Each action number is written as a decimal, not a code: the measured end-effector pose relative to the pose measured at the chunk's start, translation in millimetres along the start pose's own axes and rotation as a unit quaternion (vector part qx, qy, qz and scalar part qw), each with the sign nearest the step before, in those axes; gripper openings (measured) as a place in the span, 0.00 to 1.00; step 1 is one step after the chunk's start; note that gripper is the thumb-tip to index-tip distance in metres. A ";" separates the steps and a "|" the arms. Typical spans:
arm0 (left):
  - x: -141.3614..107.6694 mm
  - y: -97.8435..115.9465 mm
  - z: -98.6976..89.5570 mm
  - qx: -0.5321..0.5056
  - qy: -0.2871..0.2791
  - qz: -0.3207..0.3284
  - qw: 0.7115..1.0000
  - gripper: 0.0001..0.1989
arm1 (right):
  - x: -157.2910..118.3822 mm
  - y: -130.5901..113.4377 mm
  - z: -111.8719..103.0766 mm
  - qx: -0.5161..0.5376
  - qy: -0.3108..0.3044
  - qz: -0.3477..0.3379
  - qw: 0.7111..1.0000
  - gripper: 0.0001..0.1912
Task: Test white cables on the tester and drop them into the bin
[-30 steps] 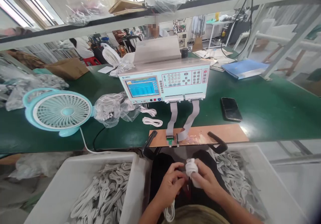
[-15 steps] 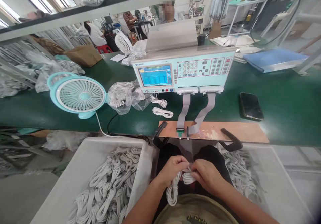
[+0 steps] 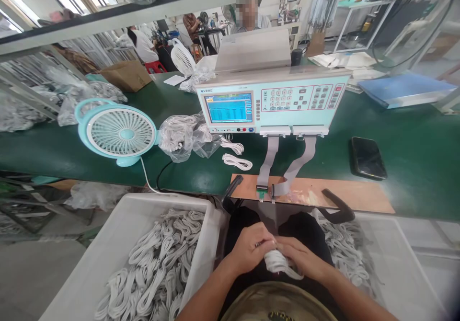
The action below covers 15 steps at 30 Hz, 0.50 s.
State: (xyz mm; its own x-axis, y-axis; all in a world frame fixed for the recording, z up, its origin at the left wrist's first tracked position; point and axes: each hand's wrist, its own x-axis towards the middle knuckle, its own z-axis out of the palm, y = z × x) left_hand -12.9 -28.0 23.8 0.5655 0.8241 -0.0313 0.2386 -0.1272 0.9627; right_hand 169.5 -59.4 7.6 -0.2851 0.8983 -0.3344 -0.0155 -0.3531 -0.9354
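Observation:
A coiled white cable (image 3: 278, 262) is held between my two hands above my lap. My left hand (image 3: 253, 246) is closed on its upper left side, with thumb and fingers pressed together. From the right, my right hand (image 3: 300, 254) wraps round the same coil, its fingertips meeting those of my left hand. The cable's ends are hidden by the fingers. Beyond my hands, two grey ribbon cables (image 3: 268, 160) run from the blue tester (image 3: 302, 103) down to small connectors (image 3: 261, 194) at the edge of a wooden board (image 3: 362, 195).
White bins of coiled cables stand at left (image 3: 212, 225) and right (image 3: 398, 244). Black clamps (image 3: 232, 191) grip the board's edge. On the green table (image 3: 413, 167) are a fan (image 3: 122, 133), bagged cables (image 3: 176, 136), two loose coils (image 3: 237, 162) and a phone (image 3: 368, 158). People sit behind.
The coil that hung below my left hand now lies bunched with the other loops between both hands. My hands have drawn together, and the view has shifted slightly.

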 end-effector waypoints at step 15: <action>21.6 -11.5 -2.3 -0.004 0.160 -0.038 0.986 0.06 | 33.7 -2.3 -2.1 -0.014 0.109 -0.102 0.989 0.20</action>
State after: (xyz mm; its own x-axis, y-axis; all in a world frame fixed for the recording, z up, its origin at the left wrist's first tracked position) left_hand -5.3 -7.5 12.7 0.2685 0.9631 -0.0188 0.2633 -0.0546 0.9632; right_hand 161.9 -27.8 -1.8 -0.0661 0.9862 -0.1519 -0.0248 -0.1538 -0.9878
